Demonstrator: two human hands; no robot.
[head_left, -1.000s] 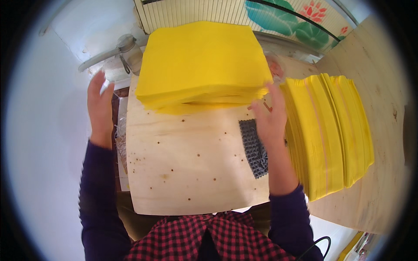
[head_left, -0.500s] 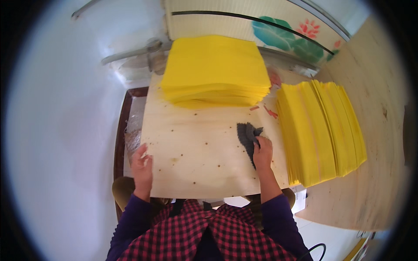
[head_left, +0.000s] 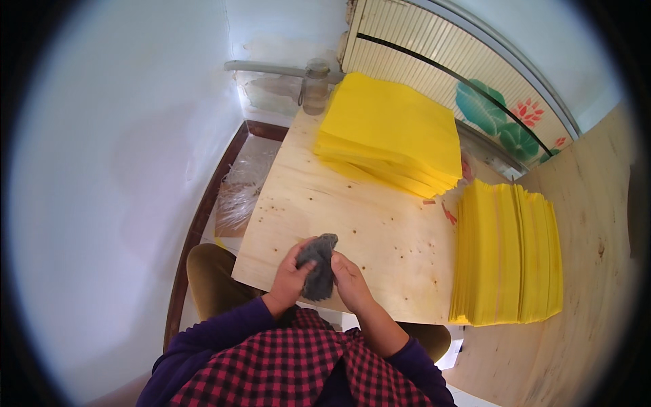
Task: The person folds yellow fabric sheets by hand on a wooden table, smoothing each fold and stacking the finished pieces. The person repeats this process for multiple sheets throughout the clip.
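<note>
A folded dark grey cloth (head_left: 320,277) with a jagged lower edge is between my two hands, over the front edge of the wooden table (head_left: 366,234). My left hand (head_left: 289,278) grips it from the left side, its thumb lying across the cloth. My right hand (head_left: 348,278) pinches its right edge, the thumb uppermost; the other fingers are partly hidden. At the back of the table lies a tall stack of yellow sheets (head_left: 397,129), its lower layers slightly fanned out. A second bundle of folded yellow sheets (head_left: 508,258) is on the right.
A clear bottle (head_left: 315,88) stands behind the table's back left corner. Small red scraps (head_left: 449,213) lie between the two yellow stacks. To the left, a cardboard box holding clear plastic strips (head_left: 241,193) sits on the floor by the white wall (head_left: 135,197).
My right hand has brought the grey cloth from the right part of the table toward me. My left hand has moved in and taken hold of it. The view has turned left.
</note>
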